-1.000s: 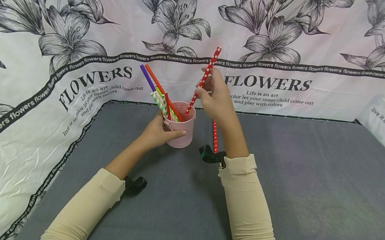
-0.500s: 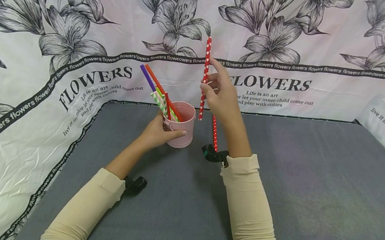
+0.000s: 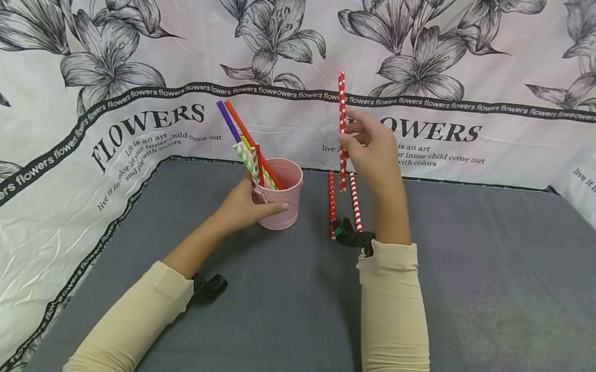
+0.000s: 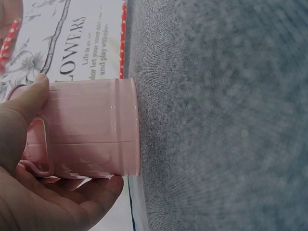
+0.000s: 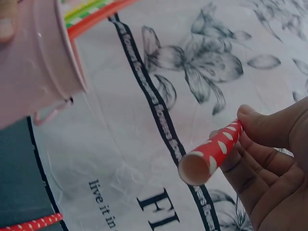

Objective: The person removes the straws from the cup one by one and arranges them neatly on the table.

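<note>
My left hand (image 3: 243,205) grips a small pink bucket (image 3: 286,204) on the table; in the left wrist view, thumb and fingers wrap round the bucket (image 4: 86,125). Several straws lean left out of it: purple (image 3: 228,120), orange (image 3: 236,119), green-striped and red. My right hand (image 3: 376,152) pinches a red straw with white dots (image 3: 342,114), nearly upright, to the right of the bucket and apart from it. In the right wrist view the end of this straw (image 5: 216,147) faces the camera, between thumb and fingers.
A second red dotted straw (image 3: 331,205) and a red-and-white striped straw (image 3: 355,202) lie on the grey table (image 3: 273,306), right of the bucket and partly hidden by the right wrist strap (image 3: 353,235). A flower-printed cloth (image 3: 196,58) hangs behind.
The dotted straw has come up out of the bucket and moved right with my right hand. The striped straw on the table has come into view. My left hand and the bucket have stayed put.
</note>
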Motion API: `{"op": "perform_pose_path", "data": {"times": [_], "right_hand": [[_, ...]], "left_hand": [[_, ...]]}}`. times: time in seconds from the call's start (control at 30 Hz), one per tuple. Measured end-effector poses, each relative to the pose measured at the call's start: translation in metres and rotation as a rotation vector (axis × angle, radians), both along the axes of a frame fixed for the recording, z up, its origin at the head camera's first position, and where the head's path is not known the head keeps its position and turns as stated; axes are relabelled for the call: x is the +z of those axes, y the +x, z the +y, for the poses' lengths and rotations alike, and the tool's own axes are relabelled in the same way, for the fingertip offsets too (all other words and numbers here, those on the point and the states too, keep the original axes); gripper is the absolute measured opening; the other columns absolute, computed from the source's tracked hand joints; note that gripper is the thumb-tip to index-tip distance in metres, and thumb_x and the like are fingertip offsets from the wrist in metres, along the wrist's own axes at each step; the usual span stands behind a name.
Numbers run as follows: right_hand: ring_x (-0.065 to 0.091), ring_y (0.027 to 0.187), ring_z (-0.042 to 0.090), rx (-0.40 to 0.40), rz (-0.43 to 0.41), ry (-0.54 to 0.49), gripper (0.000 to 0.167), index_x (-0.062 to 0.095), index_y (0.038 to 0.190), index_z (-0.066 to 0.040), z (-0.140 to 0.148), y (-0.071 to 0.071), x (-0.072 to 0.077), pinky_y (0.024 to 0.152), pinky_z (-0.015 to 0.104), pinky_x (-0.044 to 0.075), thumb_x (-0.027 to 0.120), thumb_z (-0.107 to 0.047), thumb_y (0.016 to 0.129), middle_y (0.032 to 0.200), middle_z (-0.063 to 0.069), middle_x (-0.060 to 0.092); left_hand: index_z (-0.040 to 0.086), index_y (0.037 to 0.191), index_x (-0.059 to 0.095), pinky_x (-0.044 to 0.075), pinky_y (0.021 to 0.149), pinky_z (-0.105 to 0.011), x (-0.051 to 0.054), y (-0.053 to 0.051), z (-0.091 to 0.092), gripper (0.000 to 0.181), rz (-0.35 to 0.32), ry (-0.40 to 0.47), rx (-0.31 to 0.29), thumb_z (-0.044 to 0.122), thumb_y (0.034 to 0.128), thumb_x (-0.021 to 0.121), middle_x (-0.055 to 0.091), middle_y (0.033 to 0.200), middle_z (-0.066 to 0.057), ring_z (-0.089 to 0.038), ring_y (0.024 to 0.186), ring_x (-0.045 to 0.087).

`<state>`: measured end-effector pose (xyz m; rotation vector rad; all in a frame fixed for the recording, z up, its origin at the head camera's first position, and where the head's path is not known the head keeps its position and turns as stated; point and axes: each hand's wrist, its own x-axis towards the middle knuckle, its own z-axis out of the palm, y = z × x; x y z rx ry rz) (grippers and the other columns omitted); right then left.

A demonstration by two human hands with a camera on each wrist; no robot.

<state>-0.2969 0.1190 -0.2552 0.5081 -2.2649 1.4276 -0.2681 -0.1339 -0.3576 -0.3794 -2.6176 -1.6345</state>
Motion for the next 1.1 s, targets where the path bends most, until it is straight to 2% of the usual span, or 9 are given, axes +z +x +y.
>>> {"op": "perform_pose_path", "data": {"times": [0.13,0.3,0.57,0.73,0.97,1.1], "right_hand": [[0.063,0.078,0.015,-0.03,0.007,-0.019,0.039,0.064,0.133,-0.005,0.012,-0.002,-0.001,0.066,0.022,0.048,0.068,-0.001,0.094,0.103,0.019,0.068],[0.06,0.076,0.012,-0.091,-0.027,-0.024,0.036,0.067,0.13,-0.005,0.025,-0.003,-0.004,0.063,0.021,0.046,0.068,-0.002,0.094,0.103,0.021,0.068],[0.063,0.093,0.029,-0.195,-0.088,0.061,0.036,0.064,0.133,-0.004,0.043,-0.005,-0.013,0.068,0.026,0.045,0.065,-0.005,0.096,0.109,0.022,0.068],[0.064,0.095,0.034,-0.213,-0.142,0.102,0.037,0.064,0.132,-0.001,0.051,-0.009,-0.02,0.069,0.027,0.047,0.065,-0.003,0.096,0.11,0.024,0.068],[0.065,0.1,0.037,-0.227,-0.217,0.164,0.037,0.063,0.132,0.002,0.063,-0.016,-0.033,0.078,0.042,0.052,0.064,-0.003,0.095,0.113,0.026,0.067],[0.065,0.098,0.037,-0.218,-0.278,0.178,0.038,0.061,0.133,0.003,0.069,-0.018,-0.039,0.078,0.042,0.052,0.064,-0.005,0.096,0.116,0.027,0.066]], "left_hand": [[0.013,0.149,0.028,0.046,0.101,-0.05,0.0,0.001,0.0,0.089,0.002,0.002,-0.001,0.032,0.0821,0.084,0.049,0.138,-0.01,-0.03,0.122,0.052],[0.012,0.15,0.028,0.047,0.098,-0.05,0.0,0.001,0.0,0.09,0.015,0.004,-0.006,0.031,0.0818,0.084,0.05,0.136,-0.012,-0.031,0.117,0.053],[0.014,0.151,0.026,0.047,0.098,-0.049,-0.002,0.0,-0.001,0.091,0.023,-0.001,-0.009,0.03,0.0828,0.083,0.05,0.136,-0.011,-0.03,0.117,0.054],[0.014,0.15,0.028,0.047,0.098,-0.049,-0.002,0.0,0.0,0.088,0.019,0.002,-0.009,0.031,0.083,0.083,0.05,0.136,-0.01,-0.03,0.117,0.053],[0.013,0.149,0.028,0.047,0.098,-0.049,-0.003,-0.002,0.0,0.088,0.022,-0.009,-0.001,0.031,0.0826,0.083,0.05,0.136,-0.011,-0.03,0.117,0.053],[0.013,0.149,0.028,0.046,0.1,-0.049,-0.003,-0.002,0.0,0.089,0.022,-0.01,0.002,0.032,0.0823,0.083,0.05,0.136,-0.011,-0.03,0.118,0.053]]}}
